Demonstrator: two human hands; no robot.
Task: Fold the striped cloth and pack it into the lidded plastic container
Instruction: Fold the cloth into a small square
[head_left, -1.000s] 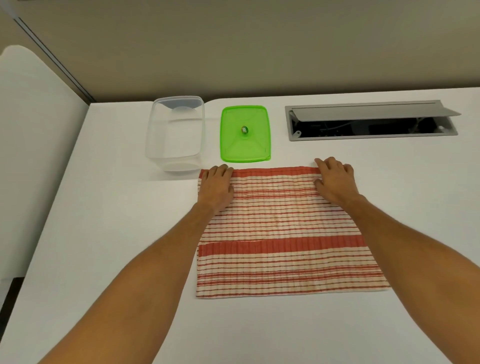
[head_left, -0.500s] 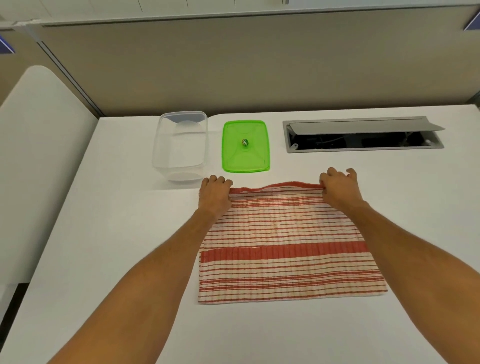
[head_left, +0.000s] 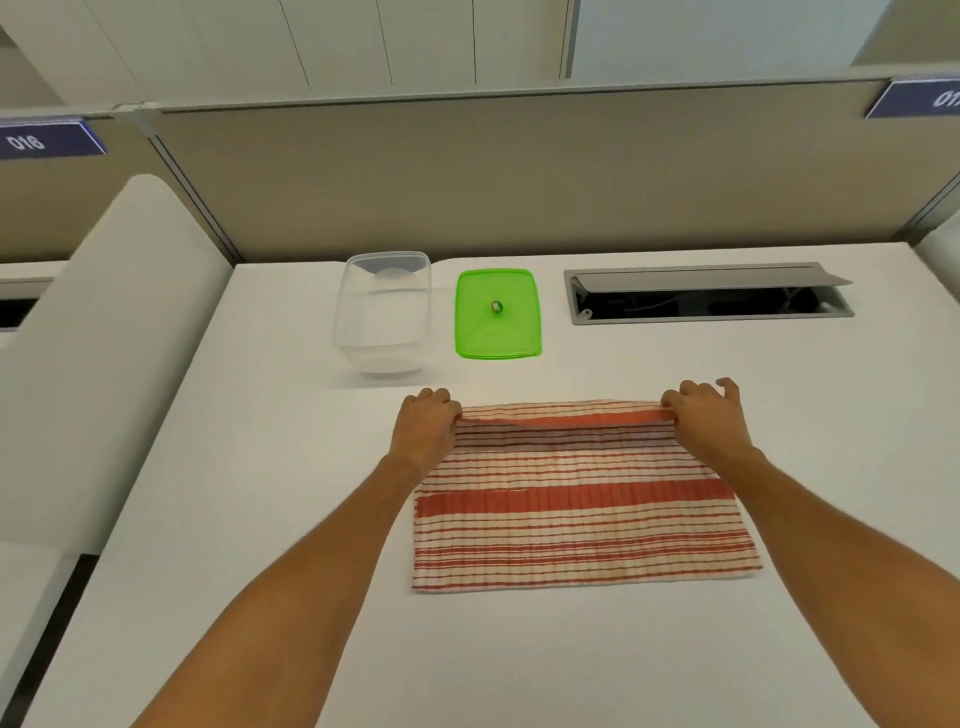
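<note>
The red-and-cream striped cloth lies spread on the white desk. My left hand pinches its far left corner and my right hand pinches its far right corner. The far edge is lifted a little and curls toward me. Beyond the cloth stands the clear plastic container, open and with nothing in it. Its green lid lies flat on the desk just right of it.
An open grey cable hatch is set into the desk at the back right. A beige partition wall runs along the desk's far edge. A white divider panel borders the left side.
Both hands went from lying flat on the cloth's far corners to pinching them. The far edge has lifted and begun to roll toward me. The camera has tilted up.
</note>
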